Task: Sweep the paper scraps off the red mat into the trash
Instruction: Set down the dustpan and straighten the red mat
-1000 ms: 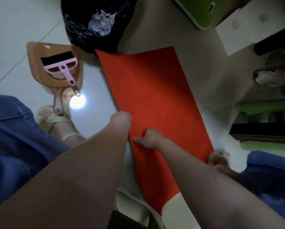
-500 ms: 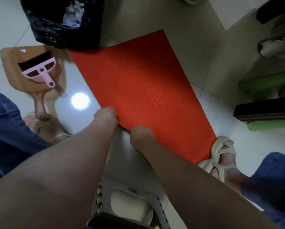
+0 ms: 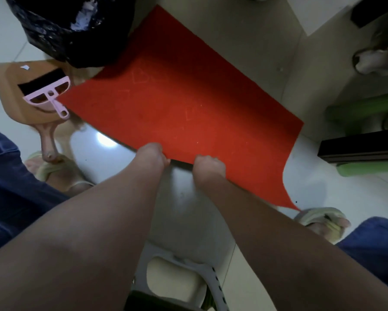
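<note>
We gripped the near edge of the red mat (image 3: 188,104) with both hands, left hand (image 3: 153,154) and right hand (image 3: 207,164) close together. At its far left corner stood the black trash bag (image 3: 60,37), paper scraps (image 3: 83,19) inside; the dustpan (image 3: 11,90) and pink brush (image 3: 48,97) lay left.

The setting was a domestic interior. Indicators: glossy pale floor tiles (image 3: 4,30) at far left, a tan dustpan (image 3: 11,95) holding a pink hand brush (image 3: 46,97), a black-lined trash bin (image 3: 53,34) beyond them, and a sandalled foot (image 3: 323,218) near a plastic stool (image 3: 161,254).
</note>
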{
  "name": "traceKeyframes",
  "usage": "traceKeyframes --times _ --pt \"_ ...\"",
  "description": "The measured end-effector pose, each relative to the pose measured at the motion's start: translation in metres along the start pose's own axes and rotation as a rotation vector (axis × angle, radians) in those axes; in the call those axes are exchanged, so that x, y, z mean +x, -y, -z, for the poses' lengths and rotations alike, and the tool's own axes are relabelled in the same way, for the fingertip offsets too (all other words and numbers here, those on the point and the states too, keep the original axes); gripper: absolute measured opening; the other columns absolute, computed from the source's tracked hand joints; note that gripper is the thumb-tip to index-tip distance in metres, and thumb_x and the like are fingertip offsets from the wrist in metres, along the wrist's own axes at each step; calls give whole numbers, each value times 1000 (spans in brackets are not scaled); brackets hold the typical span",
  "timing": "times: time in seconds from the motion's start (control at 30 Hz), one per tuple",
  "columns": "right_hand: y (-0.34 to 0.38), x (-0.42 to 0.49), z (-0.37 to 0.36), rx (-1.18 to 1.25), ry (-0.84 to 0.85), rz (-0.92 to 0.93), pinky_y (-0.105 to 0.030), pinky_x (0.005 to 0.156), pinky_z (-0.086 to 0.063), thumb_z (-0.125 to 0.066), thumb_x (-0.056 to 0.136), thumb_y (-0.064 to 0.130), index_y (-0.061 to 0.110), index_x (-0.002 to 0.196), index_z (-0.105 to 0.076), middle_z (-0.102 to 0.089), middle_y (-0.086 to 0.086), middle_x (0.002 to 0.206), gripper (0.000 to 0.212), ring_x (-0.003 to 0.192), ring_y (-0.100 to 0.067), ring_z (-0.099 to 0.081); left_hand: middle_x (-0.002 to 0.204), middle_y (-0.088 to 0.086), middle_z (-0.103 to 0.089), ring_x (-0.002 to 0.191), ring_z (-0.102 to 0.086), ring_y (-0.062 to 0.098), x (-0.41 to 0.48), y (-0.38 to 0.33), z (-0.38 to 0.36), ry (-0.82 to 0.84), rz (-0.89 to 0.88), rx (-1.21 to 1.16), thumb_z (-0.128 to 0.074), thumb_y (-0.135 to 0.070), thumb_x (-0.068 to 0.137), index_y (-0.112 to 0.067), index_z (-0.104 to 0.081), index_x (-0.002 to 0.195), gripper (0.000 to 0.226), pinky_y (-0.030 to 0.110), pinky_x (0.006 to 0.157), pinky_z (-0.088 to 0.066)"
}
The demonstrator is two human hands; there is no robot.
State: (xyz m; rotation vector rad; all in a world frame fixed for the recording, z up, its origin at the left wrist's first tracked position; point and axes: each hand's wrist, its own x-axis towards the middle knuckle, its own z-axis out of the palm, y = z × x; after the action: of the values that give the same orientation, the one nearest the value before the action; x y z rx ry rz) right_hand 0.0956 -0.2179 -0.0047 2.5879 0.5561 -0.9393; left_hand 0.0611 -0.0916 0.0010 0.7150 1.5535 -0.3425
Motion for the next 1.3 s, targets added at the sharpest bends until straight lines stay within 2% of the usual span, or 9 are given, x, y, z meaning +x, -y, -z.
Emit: traceKeyframes --times 0.03,0.1,0.3,0.57,0.67,0.77,0.93,1.07,1.3 --pt "-8 5 -1 7 -4 -29 -38 97 -42 -38 93 7 13 125 -56 -60 -9 127 37 123 -31 -50 77 8 -70 76 -61 15 1 2 -6 45 -8 10 -36 -7 106 -6 -59 89 29 24 58 -45" --pt "-25 15 -3 23 -1 -84 -39 100 -37 -37 94 9 13 130 -51 -54 -8 133 39 129 -29 -42 67 5 -48 58 -41 13 5 4 -21 90 84 -106 -33 -3 106 -9 -41 71 36 23 51 -37" --pt "-79 42 -11 102 34 -221 -47 106 -32 -34 93 10 18 145 -34 -36 -7 146 52 135 -30 -30 67 5 -41 54 -39 13 16 15 -60 162 133 13 -36 -6 107 -10 -40 69 38 18 26 -36" --pt "-103 67 -34 265 25 -288 -53 111 -28 -41 93 13 32 152 -13 -18 0 157 68 140 -29 -22 68 7 -45 40 -47 13 44 24 -84 107 63 -21 -49 -5 104 -11 -43 75 30 15 25 -35" --pt "-101 69 -45 300 12 -283 -53 114 -23 -44 92 13 32 153 -9 -9 -1 160 72 143 -30 -17 103 14 -65 69 -70 18 57 13 -73 -1 7 -77 -56 -10 99 -11 -61 97 5 25 56 -57" --pt "-96 69 -52 308 9 -279 -52 116 -19 -45 92 12 31 153 -5 -1 0 161 75 145 -30 -10 143 12 -55 130 -54 27 68 0 -49 -313 -201 96 -65 -27 94 -6 -50 139 52 31 107 -41" --pt "-78 74 -55 274 17 -353 -55 115 -17 -44 92 13 29 153 -1 4 -2 161 76 146 -30 -5 153 8 -32 138 -36 26 65 -20 -23 -739 -329 414 -76 -33 83 -15 -29 150 85 35 112 -28" --pt "-63 74 -63 289 7 -397 -55 114 -20 -44 92 17 24 153 1 8 -7 161 76 147 -32 -2 166 12 -3 154 -3 31 87 -17 -11 -579 -659 856 -68 -51 85 -15 -7 160 103 43 124 -4" --pt "-55 80 -68 405 54 -406 -55 117 -10 -50 77 76 17 153 7 17 -13 159 112 146 -38 5 161 19 27 151 20 36 119 -44 16 -457 -501 1174 -69 -77 69 -20 19 157 137 48 124 4"
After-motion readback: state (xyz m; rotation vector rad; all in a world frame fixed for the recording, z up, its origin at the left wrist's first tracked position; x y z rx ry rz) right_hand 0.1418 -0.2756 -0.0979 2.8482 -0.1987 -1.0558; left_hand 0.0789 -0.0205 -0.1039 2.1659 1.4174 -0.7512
